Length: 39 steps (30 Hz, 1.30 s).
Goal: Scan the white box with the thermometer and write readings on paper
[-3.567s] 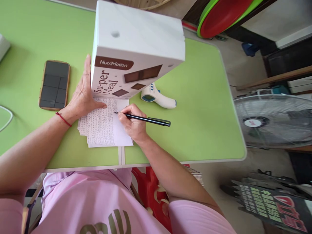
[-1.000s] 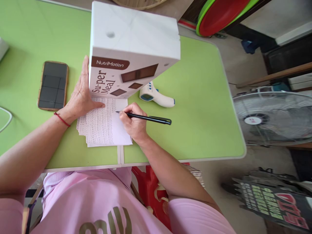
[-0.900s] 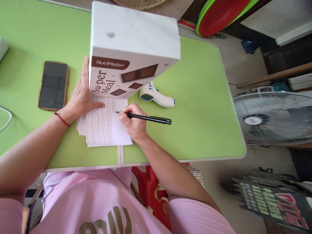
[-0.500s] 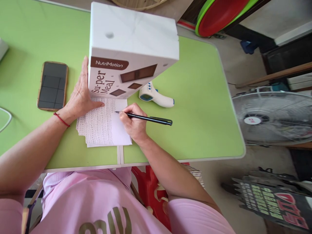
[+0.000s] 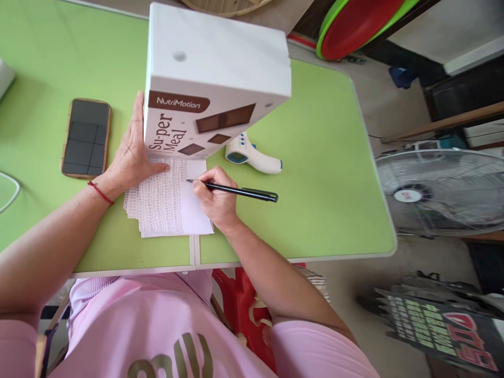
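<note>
On the green table (image 5: 315, 215) stands the box (image 5: 220, 58); the written paper (image 5: 197, 210) lies flat before it, its far edge hidden or ending at the box. The left hand (image 5: 128, 155) is spread wide, thumb on the paper, fingers along the box's side; firm, even thumb pressure should stop the sheet slipping. The right hand (image 5: 217, 197) grips the pen (image 5: 252, 193) near its tip, at the rows' edge; a light, steady stroke would suit such small script.

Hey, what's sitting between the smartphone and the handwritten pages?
In the head view, the left hand lies between the smartphone and the handwritten pages.
</note>
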Motion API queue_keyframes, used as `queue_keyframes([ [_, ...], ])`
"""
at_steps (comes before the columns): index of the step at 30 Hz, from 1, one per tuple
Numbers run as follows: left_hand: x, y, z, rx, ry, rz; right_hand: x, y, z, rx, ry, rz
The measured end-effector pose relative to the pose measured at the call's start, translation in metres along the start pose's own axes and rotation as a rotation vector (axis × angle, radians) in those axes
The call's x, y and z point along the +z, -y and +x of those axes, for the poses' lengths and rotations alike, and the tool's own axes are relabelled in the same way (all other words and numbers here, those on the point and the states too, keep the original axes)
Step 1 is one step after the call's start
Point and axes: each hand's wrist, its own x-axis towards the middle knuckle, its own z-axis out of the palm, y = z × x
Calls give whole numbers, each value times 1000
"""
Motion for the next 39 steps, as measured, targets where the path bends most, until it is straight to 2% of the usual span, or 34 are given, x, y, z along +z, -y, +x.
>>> queue_keyframes([
  [5, 2, 5, 0, 31, -31, 2, -4, -1, 0, -24, -58, -13],
  [8, 1, 2, 0, 13, -45, -24, -15, -7, 4, -108, -68, -120],
  [11, -2, 0, 0, 3, -30, -48, -27, -18, 10, -210, -41, -322],
  [14, -4, -1, 1, -1, -34, -47, -34, -28, 12, -246, -1, -520],
  [17, -7, -1, 1, -3, -51, -19, -34, -32, 11, -290, 81, -591],
  [19, -8, -1, 1, -3, -64, -5, -36, -35, 13, -301, 70, -587],
  [24, -9, -4, -3, -9, -83, -1, -53, -59, 29, -176, -278, -647],
  [26, -9, -6, -6, -6, -88, -6, -61, -75, 35, -106, -267, -697],
  [29, -7, -8, -9, 11, -117, -1, -67, -94, 38, 5, -136, -731],
  [31, -5, -10, -10, 30, -141, 5, -70, -98, 38, 82, -84, -722],
  [33, -4, -13, -9, 49, -159, 2, -73, -94, 38, 145, -113, -683],
  [36, -4, -17, -9, 46, -161, -32, -75, -72, 37, 154, -307, -493],
  [38, -5, -17, -10, 4, -138, -69, -70, -49, 33, 96, -429, -253],
  [39, -5, -16, -11, -24, -119, -85, -65, -37, 30, 69, -443, -122],
])
